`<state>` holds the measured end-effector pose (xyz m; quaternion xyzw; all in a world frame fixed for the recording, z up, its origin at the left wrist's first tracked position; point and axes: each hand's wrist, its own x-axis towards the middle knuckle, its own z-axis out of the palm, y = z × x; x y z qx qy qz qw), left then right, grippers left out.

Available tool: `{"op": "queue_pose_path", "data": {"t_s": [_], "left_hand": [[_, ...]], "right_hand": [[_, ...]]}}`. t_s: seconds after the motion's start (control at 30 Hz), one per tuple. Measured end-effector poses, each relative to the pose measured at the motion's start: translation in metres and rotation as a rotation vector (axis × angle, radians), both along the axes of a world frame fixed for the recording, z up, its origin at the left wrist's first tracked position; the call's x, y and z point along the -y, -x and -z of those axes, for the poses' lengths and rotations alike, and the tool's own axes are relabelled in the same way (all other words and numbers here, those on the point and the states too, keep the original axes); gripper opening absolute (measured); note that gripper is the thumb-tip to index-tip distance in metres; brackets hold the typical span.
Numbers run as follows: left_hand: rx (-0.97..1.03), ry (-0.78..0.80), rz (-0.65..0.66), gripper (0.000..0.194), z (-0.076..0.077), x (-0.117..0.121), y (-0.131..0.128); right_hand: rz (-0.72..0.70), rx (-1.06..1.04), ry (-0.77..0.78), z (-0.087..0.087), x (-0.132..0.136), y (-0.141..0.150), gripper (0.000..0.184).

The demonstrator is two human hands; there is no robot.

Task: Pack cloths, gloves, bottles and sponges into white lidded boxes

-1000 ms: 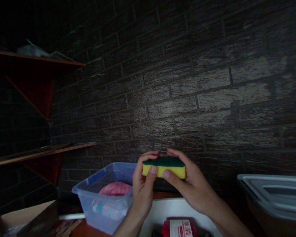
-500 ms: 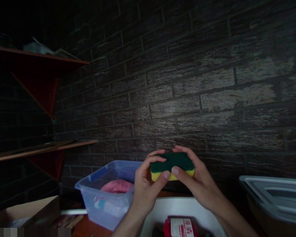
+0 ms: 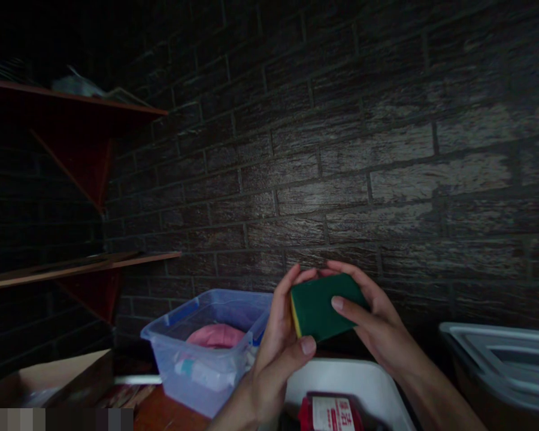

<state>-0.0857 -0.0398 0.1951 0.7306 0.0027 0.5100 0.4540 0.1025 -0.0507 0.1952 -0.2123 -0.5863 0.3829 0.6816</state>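
Observation:
Both my hands hold a sponge [image 3: 321, 308] up in front of a dark brick wall. Its green scouring face is turned toward me and a thin strip of the yellow foam shows along its left edge. My left hand [image 3: 281, 347] grips the left and lower side, thumb under the sponge. My right hand [image 3: 377, 326] wraps the right side, with one finger laid across the green face. Below my hands sits a white tub [image 3: 368, 383] with a red packet [image 3: 330, 413] in it.
A clear plastic bin [image 3: 193, 365] with a pink item [image 3: 215, 335] stands to the left. Grey stacked trays [image 3: 503, 359] are at the right. Two wooden shelves [image 3: 85, 266] jut from the left wall, and a cardboard box [image 3: 63, 374] lies at lower left.
The sponge has been turned in my hands: a second ago its yellow side faced me with the green on top, now the green face is toward me. The hands drifted slightly right.

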Motion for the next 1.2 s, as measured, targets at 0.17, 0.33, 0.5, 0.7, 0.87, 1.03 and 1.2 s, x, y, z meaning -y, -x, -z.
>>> {"op": "queue_pose_path", "data": {"t_s": [0.17,0.33,0.5,0.7,0.87,1.03,1.2], "left_hand": [[-0.086,-0.049,-0.073,0.061,0.005,0.004,-0.005],[-0.051,-0.09,-0.274,0.043,-0.001,-0.008,-0.007],[-0.087,0.086,-0.227,0.041,-0.003,-0.008,-0.009],[-0.098,-0.057,-0.277,0.035,0.008,-0.006,-0.008],[-0.09,-0.226,-0.43,0.038,0.006,-0.012,-0.004],[-0.005,0.108,-0.405,0.043,-0.004,-0.018,-0.007],[0.025,0.481,-0.232,0.057,-0.012,-0.026,-0.01]], "right_hand": [[-0.074,-0.214,0.118,0.002,-0.01,0.0,0.033],[0.095,-0.155,0.02,0.0,-0.009,-0.001,0.034],[0.434,0.03,-0.117,-0.004,0.002,0.002,0.031],[0.396,0.194,-0.209,-0.004,0.009,0.01,0.045],[0.327,0.221,-0.148,-0.005,0.006,0.006,0.046],[0.204,0.252,-0.105,-0.005,0.01,0.009,0.061],[0.122,0.243,-0.107,-0.002,0.008,0.015,0.063]]}}
